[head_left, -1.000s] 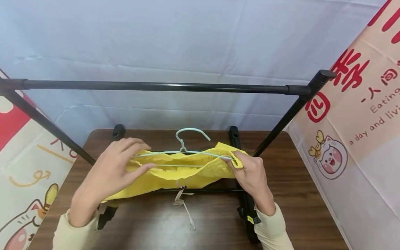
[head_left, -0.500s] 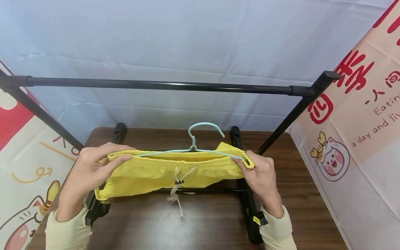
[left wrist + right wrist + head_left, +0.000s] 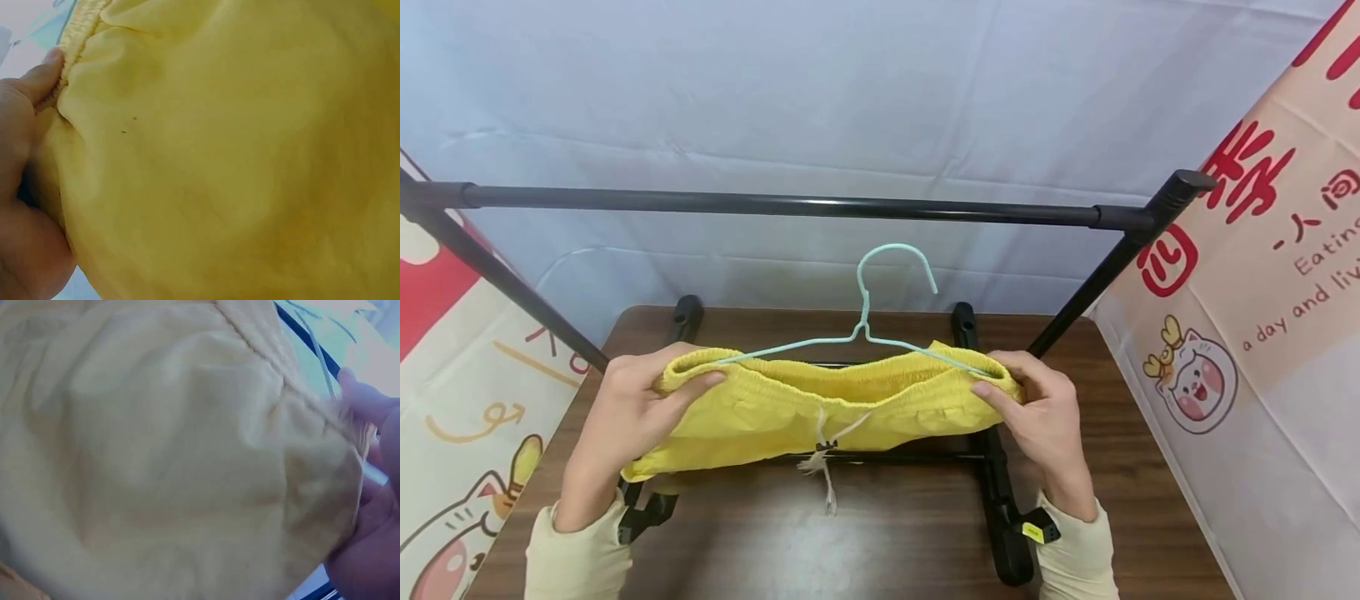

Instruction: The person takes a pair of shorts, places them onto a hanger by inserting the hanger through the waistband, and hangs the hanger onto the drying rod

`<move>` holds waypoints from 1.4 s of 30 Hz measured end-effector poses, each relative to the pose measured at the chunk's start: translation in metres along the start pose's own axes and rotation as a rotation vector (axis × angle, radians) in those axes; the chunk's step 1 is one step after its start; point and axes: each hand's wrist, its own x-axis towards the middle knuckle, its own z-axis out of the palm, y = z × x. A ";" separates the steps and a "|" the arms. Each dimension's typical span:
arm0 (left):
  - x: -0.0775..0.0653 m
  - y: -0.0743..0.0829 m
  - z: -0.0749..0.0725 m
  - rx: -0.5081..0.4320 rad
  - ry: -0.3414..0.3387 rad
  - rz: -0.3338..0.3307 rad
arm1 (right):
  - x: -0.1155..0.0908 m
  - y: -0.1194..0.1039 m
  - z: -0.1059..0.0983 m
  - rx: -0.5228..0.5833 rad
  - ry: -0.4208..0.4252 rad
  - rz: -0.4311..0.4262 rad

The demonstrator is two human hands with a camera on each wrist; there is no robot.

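Note:
Yellow drawstring shorts [image 3: 760,425] with an elastic waistband hang between both hands in the head view. A light blue hanger [image 3: 863,321] has its arms inside the waistband, its hook standing up above. My left hand [image 3: 632,408] pinches the left end of the waistband, thumb in front and fingers behind. At the other end my right hand [image 3: 1045,408] pinches the waistband the same way. A white drawstring [image 3: 826,471] with a dark toggle dangles at the front middle. In the left wrist view yellow fabric [image 3: 219,156] fills most of the picture; the right wrist view is similar.
A black garment rack stands over the brown wooden table [image 3: 760,533]; its top bar [image 3: 790,203] runs across behind the hanger hook. Rack feet [image 3: 1011,542] rest on the table. Behind hangs a pale cloth [image 3: 775,92], with a printed panel [image 3: 1240,333] on the right.
My left hand has moved left to the waistband's end, pulling it wide. The hanger has risen, its hook now more upright. My right hand has shifted slightly right, its thumb now in front of the waistband.

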 end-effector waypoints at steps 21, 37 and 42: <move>-0.006 -0.010 -0.010 -0.117 -0.159 -0.360 | 0.012 -0.010 -0.035 -0.139 0.149 0.181; -0.094 -0.132 0.007 0.329 -0.286 -0.614 | 0.021 -0.020 -0.078 0.133 0.475 0.105; -0.076 -0.102 0.007 0.212 -0.513 -0.660 | 0.018 -0.019 -0.073 0.035 0.338 0.165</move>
